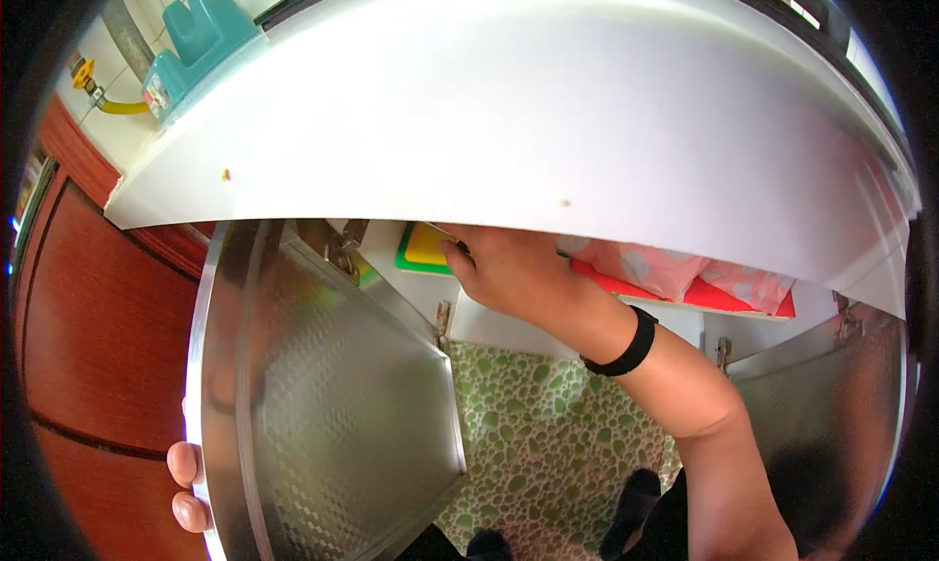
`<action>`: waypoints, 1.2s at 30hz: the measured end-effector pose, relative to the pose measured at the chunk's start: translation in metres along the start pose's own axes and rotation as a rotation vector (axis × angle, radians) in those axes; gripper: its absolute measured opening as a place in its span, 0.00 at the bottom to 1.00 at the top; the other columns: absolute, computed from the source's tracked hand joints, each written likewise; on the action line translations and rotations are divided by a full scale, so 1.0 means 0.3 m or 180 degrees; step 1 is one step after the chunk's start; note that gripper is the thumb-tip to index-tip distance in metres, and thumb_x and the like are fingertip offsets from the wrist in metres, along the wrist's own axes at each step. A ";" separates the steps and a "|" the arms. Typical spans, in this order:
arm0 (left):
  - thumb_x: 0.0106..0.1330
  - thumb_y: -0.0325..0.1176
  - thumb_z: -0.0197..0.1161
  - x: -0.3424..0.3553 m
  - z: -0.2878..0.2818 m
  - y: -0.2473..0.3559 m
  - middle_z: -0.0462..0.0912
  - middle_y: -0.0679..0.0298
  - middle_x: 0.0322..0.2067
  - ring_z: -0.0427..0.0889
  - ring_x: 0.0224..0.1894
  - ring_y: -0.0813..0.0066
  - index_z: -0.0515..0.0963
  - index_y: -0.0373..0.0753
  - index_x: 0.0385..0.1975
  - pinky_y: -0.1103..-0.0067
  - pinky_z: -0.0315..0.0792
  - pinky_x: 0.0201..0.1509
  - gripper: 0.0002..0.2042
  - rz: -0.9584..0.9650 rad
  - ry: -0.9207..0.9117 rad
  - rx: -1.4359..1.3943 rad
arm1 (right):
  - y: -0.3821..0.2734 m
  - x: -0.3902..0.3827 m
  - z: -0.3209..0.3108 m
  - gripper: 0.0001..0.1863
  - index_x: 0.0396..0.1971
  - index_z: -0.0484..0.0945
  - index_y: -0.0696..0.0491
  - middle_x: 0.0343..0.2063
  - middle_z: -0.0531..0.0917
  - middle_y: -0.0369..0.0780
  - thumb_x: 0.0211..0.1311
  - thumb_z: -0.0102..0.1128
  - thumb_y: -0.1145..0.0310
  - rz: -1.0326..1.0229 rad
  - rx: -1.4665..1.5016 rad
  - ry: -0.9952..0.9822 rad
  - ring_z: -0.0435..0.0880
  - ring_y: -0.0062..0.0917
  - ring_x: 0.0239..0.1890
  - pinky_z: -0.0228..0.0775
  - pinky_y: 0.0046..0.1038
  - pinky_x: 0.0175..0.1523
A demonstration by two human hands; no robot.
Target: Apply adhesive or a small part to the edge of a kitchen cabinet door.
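My left hand (190, 488) grips the outer edge of an open cabinet door (342, 404) with a textured silver face; only some fingertips show round the edge. My right hand (509, 269), with a black band (638, 344) on the forearm, reaches under the white countertop into the cabinet. Its thumb shows, but the countertop's edge hides the other fingers and whatever they may hold. Next to the thumb is a flat yellow and green item (423, 248). Right of the hand, a pink bag with pale dots (641, 266) lies on a red surface (719, 296).
Overhead, the white countertop (489, 111) spans the view, with a teal plastic holder (196, 47) and a yellow hose (122, 107) at its far left. A second silver door (831, 414) stands open at right. Below lies a green pebble-patterned floor (548, 434), with my feet on it.
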State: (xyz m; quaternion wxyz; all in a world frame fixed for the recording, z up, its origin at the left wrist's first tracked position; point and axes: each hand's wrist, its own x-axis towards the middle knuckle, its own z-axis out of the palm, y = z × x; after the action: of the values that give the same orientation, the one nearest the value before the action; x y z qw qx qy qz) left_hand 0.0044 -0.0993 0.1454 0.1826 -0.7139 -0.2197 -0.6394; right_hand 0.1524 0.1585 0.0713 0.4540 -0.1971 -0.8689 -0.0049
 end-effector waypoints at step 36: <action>0.72 0.47 0.57 -0.010 -0.024 -0.003 0.72 0.63 0.54 0.66 0.66 0.54 0.71 0.49 0.54 0.54 0.61 0.73 0.16 0.0004 -0.0005 -0.0001 | -0.008 0.005 -0.014 0.23 0.54 0.81 0.50 0.41 0.84 0.46 0.55 0.63 0.70 0.0215 -0.0360 -0.0521 0.81 0.44 0.48 0.73 0.45 0.54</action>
State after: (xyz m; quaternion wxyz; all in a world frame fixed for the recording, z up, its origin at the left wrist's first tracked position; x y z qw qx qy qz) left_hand -0.0022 -0.1026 0.1433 0.1828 -0.7145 -0.2193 -0.6387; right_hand 0.1543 0.1560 0.0754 0.3695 -0.2513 -0.8943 -0.0225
